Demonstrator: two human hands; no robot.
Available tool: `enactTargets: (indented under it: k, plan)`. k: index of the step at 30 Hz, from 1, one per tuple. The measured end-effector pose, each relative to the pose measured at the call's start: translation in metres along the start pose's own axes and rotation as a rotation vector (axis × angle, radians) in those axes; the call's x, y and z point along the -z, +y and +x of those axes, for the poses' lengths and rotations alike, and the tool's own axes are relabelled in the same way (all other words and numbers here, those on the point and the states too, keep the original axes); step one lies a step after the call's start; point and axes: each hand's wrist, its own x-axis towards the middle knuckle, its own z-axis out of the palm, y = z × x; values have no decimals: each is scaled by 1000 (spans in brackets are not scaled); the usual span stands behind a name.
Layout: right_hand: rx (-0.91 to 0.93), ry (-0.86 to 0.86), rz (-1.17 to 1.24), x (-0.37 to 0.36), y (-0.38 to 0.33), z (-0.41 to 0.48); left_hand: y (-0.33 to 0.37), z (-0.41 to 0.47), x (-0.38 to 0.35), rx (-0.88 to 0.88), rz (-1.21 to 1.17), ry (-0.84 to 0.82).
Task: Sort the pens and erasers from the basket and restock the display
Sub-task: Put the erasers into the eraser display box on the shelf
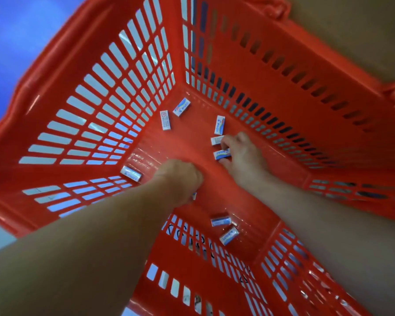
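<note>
Left hand (180,176) curled, eraser (221,155) between right fingers (229,142)

The solid red bottom of the plastic basket (185,144) carries small erasers in white-and-blue sleeves. Near the far corner lie two: a white-backed eraser (165,120) and, just beside it, a corner eraser (181,107). Along the right wall three sit in a loose line: top eraser (219,125), middle eraser (216,140), bottom eraser (221,154). A left eraser (131,173) rests at the foot of the left slotted wall. By the near wall lie a near eraser (220,221) and a last eraser (229,235), close together.
</note>
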Motion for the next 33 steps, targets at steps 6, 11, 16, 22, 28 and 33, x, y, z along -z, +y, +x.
enactTargets:
  k: [6,11,16,22,28,33]
  plan:
    - [-367,11,688,9,-9,-13,11,-6,14,193,-433,96]
    - [-760,-316,1581,66,-40,-47,21,-54,61,391,-1560,177]
    - [-821,-408,1748,134,-80,-101,68,-137,110,429,-1942,387]
    - [-733,-290,1554,238,-112,-175,131,-232,187,359,-2077,651]
    - [-589,-90,1320,346,-124,-234,181,-293,275,239,-2000,827]
    - [-476,-228,1431,433,-115,-283,211,-336,341,314,-2155,875]
